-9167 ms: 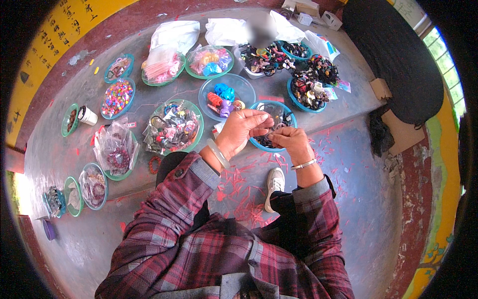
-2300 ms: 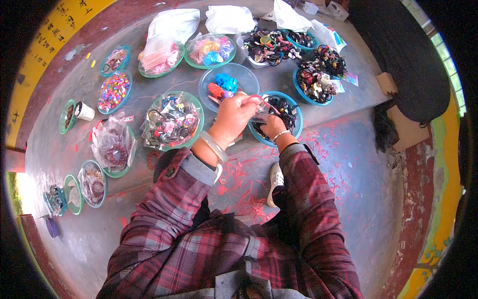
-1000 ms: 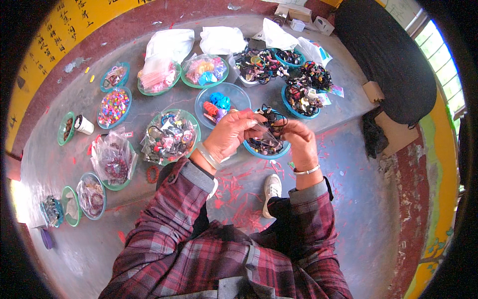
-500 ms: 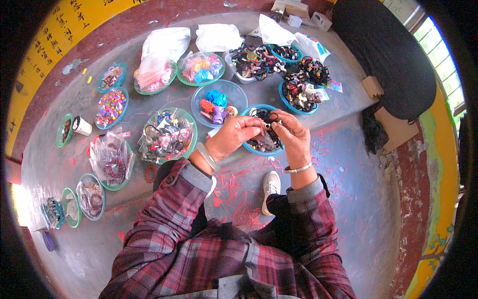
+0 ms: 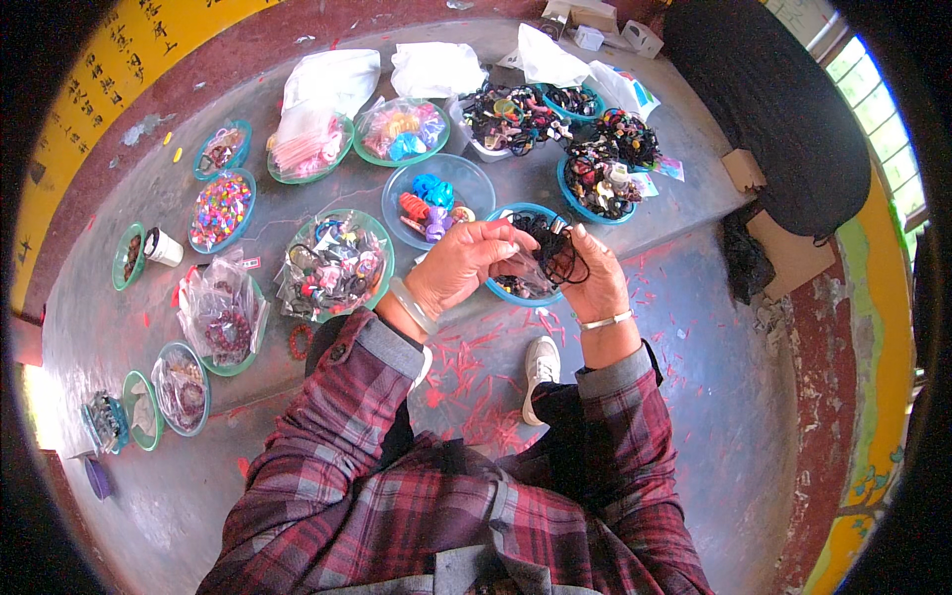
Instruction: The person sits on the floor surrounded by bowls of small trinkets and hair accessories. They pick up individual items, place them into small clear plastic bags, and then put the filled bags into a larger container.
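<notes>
A person in a plaid shirt works both hands over a blue-rimmed bowl (image 5: 516,288) of dark beads and cords. The left hand (image 5: 461,266) pinches a bunch of black cords (image 5: 550,248) between thumb and fingertips, while the right hand (image 5: 592,278) closes its fingers around the same tangle, the loops draped across its knuckles. The cords hang just above the bowl, between the two hands, which nearly touch. A pale bangle (image 5: 412,305) circles the left wrist and a thin silver bracelet (image 5: 605,320) the right.

Just beyond the left hand stands a clear bowl (image 5: 438,188) with bright blue, red and purple pieces. To that hand's left a green-rimmed dish (image 5: 337,266) holds packets of mixed trinkets, and farther left lie a bag of dark red beads (image 5: 223,322) and a dish of multicoloured beads (image 5: 220,210). Beyond the right hand, two more bowls carry dark hair ties, one near (image 5: 600,183) and one farther off (image 5: 508,117). White plastic bags (image 5: 433,67) lie at the far edge of the grey ledge (image 5: 684,198). Below the hands, a white shoe (image 5: 540,365) rests on the red-spattered floor (image 5: 714,377).
</notes>
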Tool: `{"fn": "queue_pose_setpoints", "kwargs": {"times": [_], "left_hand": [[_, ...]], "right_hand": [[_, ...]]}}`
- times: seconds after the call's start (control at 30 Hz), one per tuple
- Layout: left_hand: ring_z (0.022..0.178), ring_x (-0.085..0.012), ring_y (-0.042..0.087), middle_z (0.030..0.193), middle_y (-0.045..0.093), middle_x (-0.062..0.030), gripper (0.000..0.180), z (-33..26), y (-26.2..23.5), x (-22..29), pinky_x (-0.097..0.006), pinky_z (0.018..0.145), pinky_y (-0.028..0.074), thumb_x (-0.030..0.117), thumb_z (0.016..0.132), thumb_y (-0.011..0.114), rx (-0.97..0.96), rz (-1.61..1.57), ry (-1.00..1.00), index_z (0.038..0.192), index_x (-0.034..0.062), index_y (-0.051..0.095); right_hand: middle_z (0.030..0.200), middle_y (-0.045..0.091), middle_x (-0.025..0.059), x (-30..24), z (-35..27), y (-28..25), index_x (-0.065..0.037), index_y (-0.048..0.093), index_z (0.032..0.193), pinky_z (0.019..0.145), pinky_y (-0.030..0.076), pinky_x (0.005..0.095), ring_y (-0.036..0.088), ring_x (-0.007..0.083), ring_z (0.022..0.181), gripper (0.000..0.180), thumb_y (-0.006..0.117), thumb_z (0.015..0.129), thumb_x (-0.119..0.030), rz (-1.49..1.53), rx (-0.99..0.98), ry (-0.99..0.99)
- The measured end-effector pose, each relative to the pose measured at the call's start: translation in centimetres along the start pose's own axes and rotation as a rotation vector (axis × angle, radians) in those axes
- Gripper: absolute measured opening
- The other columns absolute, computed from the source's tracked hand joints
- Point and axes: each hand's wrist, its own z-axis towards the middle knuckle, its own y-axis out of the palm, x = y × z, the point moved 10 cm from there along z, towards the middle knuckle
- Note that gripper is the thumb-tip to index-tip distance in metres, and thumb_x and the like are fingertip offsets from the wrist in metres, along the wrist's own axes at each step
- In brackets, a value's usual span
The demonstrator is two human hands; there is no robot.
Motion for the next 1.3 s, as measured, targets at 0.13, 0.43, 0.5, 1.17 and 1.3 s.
{"fn": "queue_pose_setpoints", "kwargs": {"times": [0.13, 0.43, 0.5, 1.17, 1.3], "left_hand": [[0.089, -0.0245, 0.061, 0.100, 0.060, -0.0150, 0.017, -0.1, 0.2, 0.1, -0.033, 0.081, 0.050, 0.007, 0.084, 0.051, -0.047, -0.015, -0.007, 0.097, -0.0028, 0.056], [0.094, -0.0260, 0.059, 0.110, 0.055, -0.0177, 0.019, -0.3, 0.3, 1.1, -0.033, 0.084, 0.049, 0.008, 0.083, 0.052, -0.108, -0.028, -0.018, 0.097, -0.0037, 0.058], [0.095, -0.0253, 0.059, 0.111, 0.054, -0.0172, 0.019, -0.4, 1.0, 1.1, -0.033, 0.084, 0.049, 0.008, 0.082, 0.053, -0.142, -0.029, -0.047, 0.096, -0.0039, 0.058], [0.088, -0.0179, 0.060, 0.105, 0.058, -0.0130, 0.013, 0.4, -1.0, 0.8, -0.030, 0.081, 0.050, 0.008, 0.086, 0.048, 0.010, 0.029, -0.014, 0.095, -0.0002, 0.053], [0.090, -0.0184, 0.060, 0.104, 0.058, -0.0131, 0.011, 0.3, -1.0, 0.5, -0.030, 0.081, 0.050, 0.008, 0.086, 0.049, 0.020, 0.027, -0.024, 0.094, 0.0009, 0.053]], "right_hand": [[0.089, 0.063, 0.0087, 0.2, 0.1, -0.2, -0.002, 0.060, 0.091, 0.071, 0.051, 0.0321, 0.062, 0.0187, 0.078, 0.020, 0.057, 0.084, -0.020, 0.034, 0.010, 0.022], [0.077, 0.064, 0.0051, 0.1, -0.5, -0.3, -0.003, 0.062, 0.085, 0.051, 0.049, 0.0239, 0.060, 0.0126, 0.059, 0.019, 0.062, 0.081, -0.021, -0.222, -0.042, 0.108], [0.074, 0.063, 0.0043, 0.3, -0.9, 0.1, -0.003, 0.063, 0.083, 0.046, 0.047, 0.0222, 0.058, 0.0110, 0.054, 0.018, 0.063, 0.080, -0.021, -0.318, -0.048, 0.151], [0.095, 0.062, 0.0071, 2.0, -0.3, -0.6, -0.003, 0.057, 0.106, 0.058, 0.050, 0.0273, 0.062, 0.0146, 0.077, 0.025, 0.053, 0.087, -0.018, -0.260, 0.046, 0.180], [0.093, 0.063, 0.0067, 2.0, -0.1, -0.9, -0.003, 0.058, 0.103, 0.060, 0.047, 0.0253, 0.060, 0.0135, 0.077, 0.021, 0.052, 0.086, -0.014, -0.221, 0.053, 0.148]]}}
